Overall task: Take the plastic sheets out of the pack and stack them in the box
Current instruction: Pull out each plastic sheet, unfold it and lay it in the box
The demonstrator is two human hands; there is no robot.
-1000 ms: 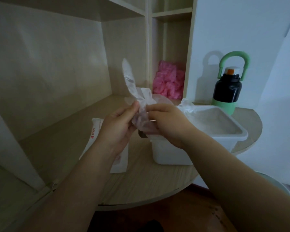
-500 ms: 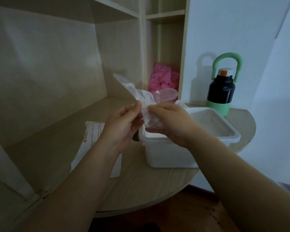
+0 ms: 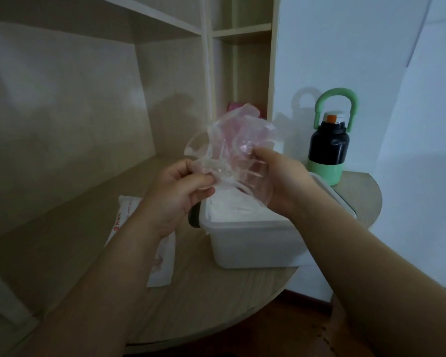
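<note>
A thin, clear plastic sheet (image 3: 229,143), crumpled and partly spread, is held above the near end of the white box (image 3: 255,243). Its lower left edge is pinched by the curled fingers of the left hand (image 3: 175,194), and its right side is gripped between thumb and fingers of the right hand (image 3: 281,181). The pack (image 3: 162,264) lies on the table (image 3: 229,292) just left of the box. The film is judged very light, limp and clingy, and is best held at opposite edges and kept taut.
</note>
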